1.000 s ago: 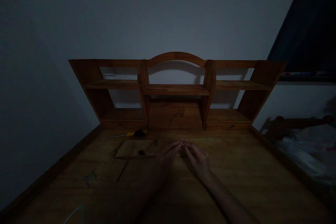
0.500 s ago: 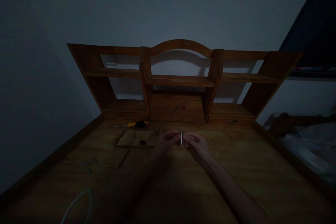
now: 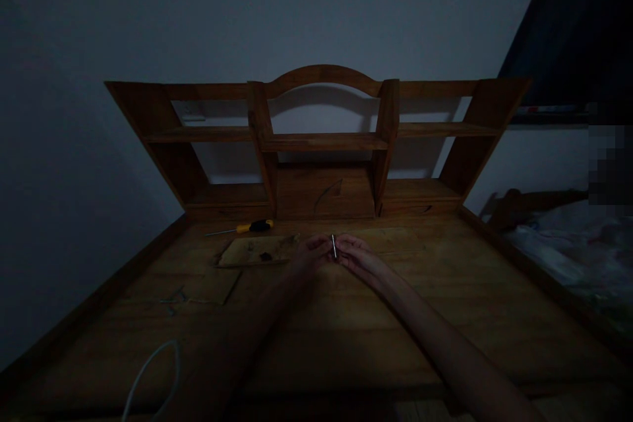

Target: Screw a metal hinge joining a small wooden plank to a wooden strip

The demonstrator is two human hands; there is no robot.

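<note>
Close to the middle of the desk, my left hand (image 3: 312, 252) and my right hand (image 3: 357, 254) meet with their fingers closed. Between the fingertips they pinch a slim, shiny metal piece (image 3: 334, 247), held nearly upright. Its exact kind is too dim and too covered to make out. A wooden board (image 3: 252, 250) with a dark hole lies behind and to the left of my hands. Farther left sit a small flat wood piece (image 3: 212, 287) and several small metal pieces that look like screws (image 3: 173, 297). A yellow and black screwdriver (image 3: 254, 227) rests behind the board.
A wooden shelf unit (image 3: 324, 142) stands along the back of the desk (image 3: 316, 343), against the wall. Raised side rails edge the desk. A white cable (image 3: 148, 366) loops at the front left. Pale plastic bags (image 3: 548, 250) lie beyond the right rail. The light is dim.
The view has shifted, so the shelf and desk sit further left and slightly higher. The metal piece stays between both hands and leans a little differently.
</note>
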